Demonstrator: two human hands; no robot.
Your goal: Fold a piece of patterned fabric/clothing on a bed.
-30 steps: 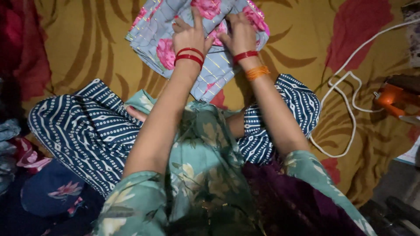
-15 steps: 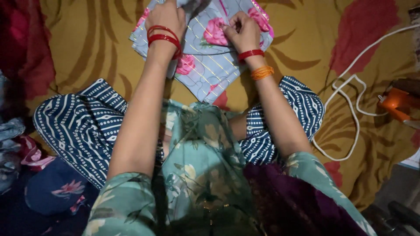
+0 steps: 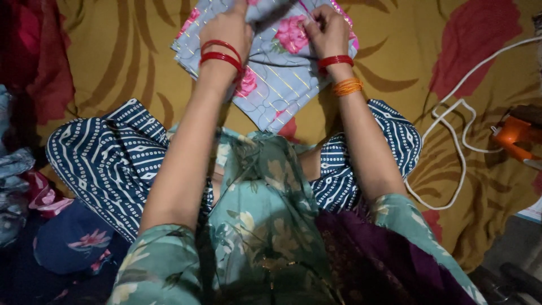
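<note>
Grip: both hands, left hand (image 3: 226,28) and right hand (image 3: 324,28), are closed on a folded pale-blue cloth (image 3: 276,85), printed with pink roses, laid on the mustard patterned bedsheet (image 3: 113,68).

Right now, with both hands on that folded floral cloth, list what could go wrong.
1. The left hand and right hand grip only the far edge of the light blue floral cloth; its near corner lies loose and the fold may slip open.
2. The white cord loops on the yellow bedsheet close by the right elbow and could snag, tugging the orange appliance.
</note>
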